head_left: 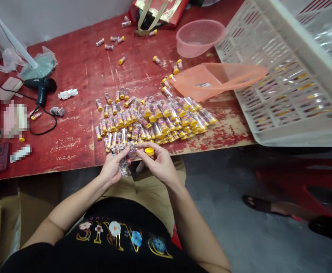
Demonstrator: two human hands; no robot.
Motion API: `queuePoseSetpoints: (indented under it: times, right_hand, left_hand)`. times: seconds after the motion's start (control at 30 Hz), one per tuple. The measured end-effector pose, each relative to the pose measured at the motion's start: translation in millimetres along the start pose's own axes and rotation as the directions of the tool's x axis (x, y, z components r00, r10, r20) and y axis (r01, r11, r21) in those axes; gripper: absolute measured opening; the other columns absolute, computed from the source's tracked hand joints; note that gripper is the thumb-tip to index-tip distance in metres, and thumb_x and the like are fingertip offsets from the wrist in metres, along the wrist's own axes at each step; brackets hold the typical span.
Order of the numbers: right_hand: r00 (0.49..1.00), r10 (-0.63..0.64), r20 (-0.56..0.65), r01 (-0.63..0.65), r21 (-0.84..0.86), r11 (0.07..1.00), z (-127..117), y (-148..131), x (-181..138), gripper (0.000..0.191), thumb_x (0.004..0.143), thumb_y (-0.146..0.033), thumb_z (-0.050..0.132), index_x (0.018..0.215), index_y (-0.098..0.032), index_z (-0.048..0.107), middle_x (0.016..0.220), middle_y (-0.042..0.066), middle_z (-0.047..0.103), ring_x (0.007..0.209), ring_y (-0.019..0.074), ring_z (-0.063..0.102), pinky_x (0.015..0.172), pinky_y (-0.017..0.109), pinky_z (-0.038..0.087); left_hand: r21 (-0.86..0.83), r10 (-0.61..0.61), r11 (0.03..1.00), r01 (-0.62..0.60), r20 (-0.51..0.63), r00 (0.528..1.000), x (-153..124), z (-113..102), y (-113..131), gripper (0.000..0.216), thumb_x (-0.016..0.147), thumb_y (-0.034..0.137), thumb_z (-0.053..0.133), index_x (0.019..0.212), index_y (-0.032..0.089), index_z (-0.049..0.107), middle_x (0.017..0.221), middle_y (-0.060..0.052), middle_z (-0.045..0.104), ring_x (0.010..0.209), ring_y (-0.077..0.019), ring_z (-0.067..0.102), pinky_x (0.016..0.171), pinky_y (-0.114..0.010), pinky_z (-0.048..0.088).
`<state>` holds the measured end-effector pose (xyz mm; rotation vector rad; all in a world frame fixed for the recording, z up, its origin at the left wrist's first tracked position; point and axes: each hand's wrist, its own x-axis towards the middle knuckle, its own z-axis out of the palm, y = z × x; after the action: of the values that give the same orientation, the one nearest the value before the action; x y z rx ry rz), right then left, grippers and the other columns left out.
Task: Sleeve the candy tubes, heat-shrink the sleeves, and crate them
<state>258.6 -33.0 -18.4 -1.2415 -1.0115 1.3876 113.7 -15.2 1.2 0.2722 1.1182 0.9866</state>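
Observation:
My left hand (112, 166) is closed around a bunch of small printed clear plastic sleeves (123, 167), held just in front of the table's near edge. Beside it, my right hand (161, 163) has its thumb and forefinger pinched at the edge of the sleeves. A small tube with a yellow cap (149, 151) is held within the right hand; its body is mostly hidden by the fingers. Right behind both hands lies a heap of clear tubes with yellow caps (157, 117), some standing and some lying down.
An orange plastic basket (200, 81) lies behind the heap, with a pink basket (191, 47) farther back. A large white crate (296, 129) of tubes stands at right. A hair dryer (41, 89) and a phone (1, 157) lie at left. A person's sandalled foot (258, 204) shows at lower right.

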Motion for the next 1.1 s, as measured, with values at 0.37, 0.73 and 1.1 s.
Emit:
queuePoseSetpoints:
  times: [0.37, 0.73, 1.1]
  right_hand:
    - [0.941, -0.228, -0.249, 0.234, -0.007, 0.972, -15, 6, -9, 0.036, 0.091, -0.05, 0.065, 0.122, -0.032, 0.066, 0.102, 0.006, 0.069, 0.082, 0.0184, 0.068, 0.067, 0.031, 0.057]
    - [0.728, -0.531, -0.432, 0.467, -0.254, 0.847, 9, 17, -37, 0.03, 0.092, -0.036, 0.067, 0.121, -0.043, 0.067, 0.105, 0.006, 0.064, 0.09, 0.0245, 0.067, 0.071, 0.04, 0.058]
    - [0.766, -0.575, -0.289, 0.479, -0.342, 0.809, 11, 12, -55, 0.056, 0.093, -0.014, 0.062, 0.137, -0.05, 0.062, 0.123, 0.006, 0.066, 0.105, 0.0257, 0.069, 0.084, 0.047, 0.062]
  left_hand:
    - [-0.175, -0.089, 0.982, 0.078, -0.059, 0.994, 6, 9, 10, 0.02, 0.076, 0.018, 0.088, 0.091, 0.012, 0.076, 0.086, -0.002, 0.074, 0.06, -0.0058, 0.06, 0.045, -0.014, 0.042]
    - [-0.164, -0.251, 0.955, 0.246, -0.009, 0.968, -3, 19, 3, 0.022, 0.078, 0.024, 0.087, 0.092, 0.014, 0.074, 0.081, -0.001, 0.071, 0.059, -0.0067, 0.062, 0.047, -0.015, 0.048]
    - [0.12, 0.112, 0.984, -0.129, 0.134, 0.985, -18, 19, 0, 0.049, 0.056, 0.04, 0.098, 0.085, 0.013, 0.068, 0.075, 0.0, 0.067, 0.057, -0.0066, 0.055, 0.042, -0.018, 0.037]
